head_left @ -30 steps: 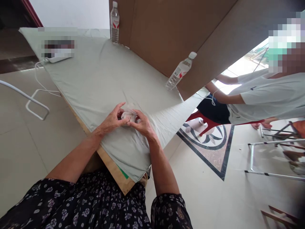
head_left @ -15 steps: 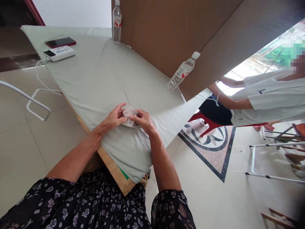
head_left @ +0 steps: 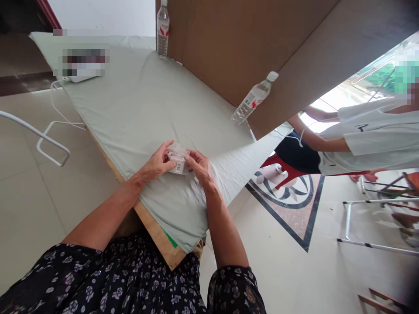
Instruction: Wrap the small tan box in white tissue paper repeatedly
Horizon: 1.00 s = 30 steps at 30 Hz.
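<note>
A small whitish box-like packet in clear wrapping (head_left: 178,164), with a barcode label on its near face, sits between my hands just over the cloth-covered table. My left hand (head_left: 161,160) grips its left side, thumb on the front and index finger stretched out above. On the right side, my right hand (head_left: 198,165) pinches the packet's edge between thumb and fingers. What is inside the wrapping is hidden, and I cannot tell whether the packet rests on the cloth (head_left: 137,113).
Two water bottles, one upright (head_left: 163,30) and one tilted in view (head_left: 253,100), stand by a large brown cardboard panel (head_left: 229,48). A white device (head_left: 85,75) with a cable lies far left. Another person in a white shirt (head_left: 369,135) is behind the panel, right.
My right thumb has shifted right, off the packet's front, so more of the barcode label shows. My left hand keeps nearly the same place.
</note>
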### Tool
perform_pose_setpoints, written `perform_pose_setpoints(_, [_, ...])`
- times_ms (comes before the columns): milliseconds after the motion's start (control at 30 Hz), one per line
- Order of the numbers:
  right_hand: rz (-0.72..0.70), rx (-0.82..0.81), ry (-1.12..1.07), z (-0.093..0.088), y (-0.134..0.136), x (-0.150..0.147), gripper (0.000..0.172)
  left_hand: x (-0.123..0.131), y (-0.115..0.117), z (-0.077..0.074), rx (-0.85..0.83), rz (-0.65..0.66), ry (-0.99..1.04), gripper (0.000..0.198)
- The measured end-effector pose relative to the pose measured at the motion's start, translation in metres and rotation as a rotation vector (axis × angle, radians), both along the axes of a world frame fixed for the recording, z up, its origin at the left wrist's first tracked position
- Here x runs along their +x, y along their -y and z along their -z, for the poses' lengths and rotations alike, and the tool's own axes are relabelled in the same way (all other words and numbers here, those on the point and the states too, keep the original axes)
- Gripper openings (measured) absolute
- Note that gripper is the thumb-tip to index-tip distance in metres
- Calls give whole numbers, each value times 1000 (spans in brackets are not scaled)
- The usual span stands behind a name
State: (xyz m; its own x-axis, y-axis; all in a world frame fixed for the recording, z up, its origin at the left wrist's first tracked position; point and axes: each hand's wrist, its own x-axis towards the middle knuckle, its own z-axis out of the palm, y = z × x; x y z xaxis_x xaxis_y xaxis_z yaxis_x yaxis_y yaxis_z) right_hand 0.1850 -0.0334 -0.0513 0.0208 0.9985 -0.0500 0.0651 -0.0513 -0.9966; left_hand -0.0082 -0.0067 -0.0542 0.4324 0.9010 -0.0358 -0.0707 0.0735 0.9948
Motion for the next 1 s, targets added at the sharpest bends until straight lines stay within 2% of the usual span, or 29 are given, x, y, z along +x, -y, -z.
perform_pose_setpoints(133, [-52,53,3,7,1,-4,67,0,2,-4,-22,-29,-8,100])
perform_pose_setpoints(233, [-40,42,10,7,0,-3,72,0,2,-4,-24,-33,-5,103])
perform_pose_setpoints(400, [20,17,69,-8,-19,1,59,1,-1,-1,8,-6,48,106])
perform_pose_setpoints(567, [-139,-66,10,-19,-47,-8,56,1,-2,2,7,-7,32,106])
perform_pose_setpoints(767, [23,-17,-148,-14,-47,-16,42,4,-5,9,27,-42,34,105])
perform_pose_setpoints(1000, [-2,63,-96,-20,-45,-19,29,3,-4,8,43,-46,16,104])
